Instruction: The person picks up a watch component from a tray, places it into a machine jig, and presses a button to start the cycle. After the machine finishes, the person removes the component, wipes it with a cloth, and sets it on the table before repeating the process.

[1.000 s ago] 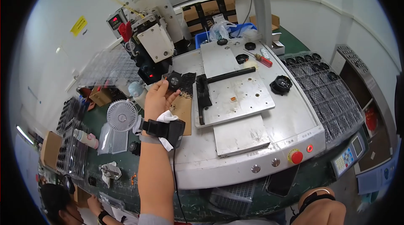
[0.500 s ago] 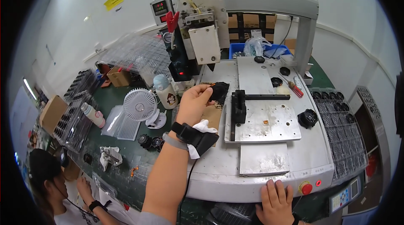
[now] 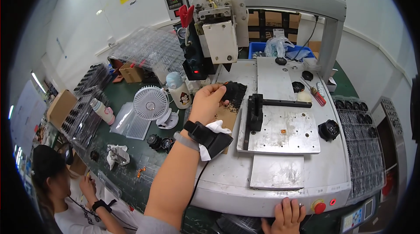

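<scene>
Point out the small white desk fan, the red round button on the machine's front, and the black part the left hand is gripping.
small white desk fan (image 3: 150,103), head view, grille centre
red round button (image 3: 320,207), head view, cap
black part (image 3: 235,92), head view, right half
left hand (image 3: 209,101), head view, back

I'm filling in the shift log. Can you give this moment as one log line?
left hand: holds black part over cardboard | right hand: on machine's front edge | plate: bare

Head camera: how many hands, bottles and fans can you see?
Hands: 4 (left hand, right hand, co-worker's hands)
Bottles: 2 (penguin bottle, pink bottle)
Fans: 1 (fan)
Total: 7
</scene>
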`<state>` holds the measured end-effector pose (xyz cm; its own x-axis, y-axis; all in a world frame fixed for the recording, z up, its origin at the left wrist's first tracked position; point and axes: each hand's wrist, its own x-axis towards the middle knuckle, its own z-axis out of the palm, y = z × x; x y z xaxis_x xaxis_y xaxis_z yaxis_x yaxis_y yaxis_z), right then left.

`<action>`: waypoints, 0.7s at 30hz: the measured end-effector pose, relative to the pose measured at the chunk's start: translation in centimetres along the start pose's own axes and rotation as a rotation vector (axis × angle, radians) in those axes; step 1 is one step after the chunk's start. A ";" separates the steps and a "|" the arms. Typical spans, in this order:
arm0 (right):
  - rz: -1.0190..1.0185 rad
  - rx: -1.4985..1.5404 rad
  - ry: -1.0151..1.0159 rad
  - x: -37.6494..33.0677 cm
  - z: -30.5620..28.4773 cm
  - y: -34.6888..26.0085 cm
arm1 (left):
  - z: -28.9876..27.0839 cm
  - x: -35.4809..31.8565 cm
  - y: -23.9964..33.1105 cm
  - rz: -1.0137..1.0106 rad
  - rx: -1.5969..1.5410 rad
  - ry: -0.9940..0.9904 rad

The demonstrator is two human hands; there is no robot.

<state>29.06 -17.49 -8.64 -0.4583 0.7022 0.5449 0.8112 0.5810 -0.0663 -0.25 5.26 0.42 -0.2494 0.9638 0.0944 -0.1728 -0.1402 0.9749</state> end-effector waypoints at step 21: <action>0.016 0.131 -0.045 -1.7 -0.6 2.4 | 2.4 -3.2 4.9 -0.051 0.197 -0.120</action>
<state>31.99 -17.51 -9.18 -0.4640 0.7280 0.5048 0.7657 0.6161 -0.1848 1.98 2.00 5.41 -0.1279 0.9902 0.0558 0.0104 -0.0550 0.9984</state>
